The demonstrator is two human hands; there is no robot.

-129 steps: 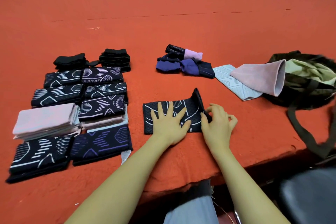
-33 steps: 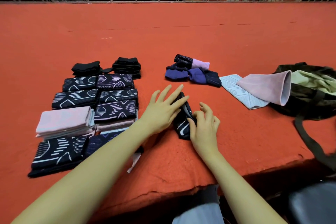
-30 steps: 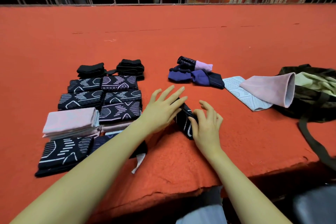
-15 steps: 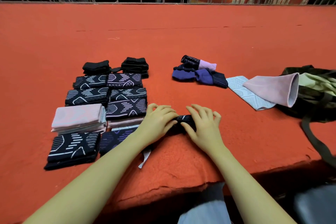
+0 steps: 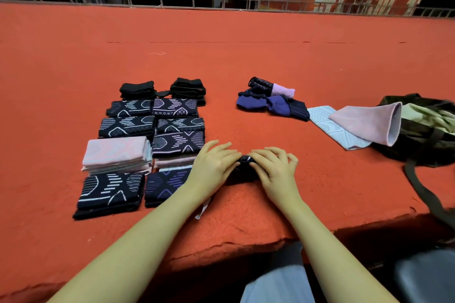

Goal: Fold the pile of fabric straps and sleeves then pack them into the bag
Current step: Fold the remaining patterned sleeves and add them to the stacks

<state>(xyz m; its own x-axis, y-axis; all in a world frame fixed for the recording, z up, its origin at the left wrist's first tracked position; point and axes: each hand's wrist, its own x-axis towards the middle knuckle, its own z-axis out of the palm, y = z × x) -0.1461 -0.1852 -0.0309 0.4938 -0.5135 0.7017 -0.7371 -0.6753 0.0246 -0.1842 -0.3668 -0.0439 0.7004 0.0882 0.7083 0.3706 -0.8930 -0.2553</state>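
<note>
A small folded black patterned sleeve [image 5: 244, 170] lies on the red table near the front edge, mostly covered by my hands. My left hand [image 5: 213, 166] presses on its left part and my right hand [image 5: 275, 167] on its right part, fingertips almost meeting. Left of them lie rows of folded sleeves: black patterned ones [image 5: 110, 192] and a pink stack [image 5: 115, 155]. An unfolded dark blue and purple pile [image 5: 270, 104] lies farther back. A pink sleeve [image 5: 364, 123] and a pale blue one [image 5: 330, 125] lie beside the dark open bag [image 5: 428, 140] at the right.
The bag's strap [image 5: 423, 192] trails toward the front edge of the red carpeted table [image 5: 246, 236]. Two black folded stacks [image 5: 187, 88] sit behind the patterned rows. A metal railing and a red banner stand at the far back.
The flat black sleeve has been folded over from right to left into a small bundle. Both hands then came down on top of it.
</note>
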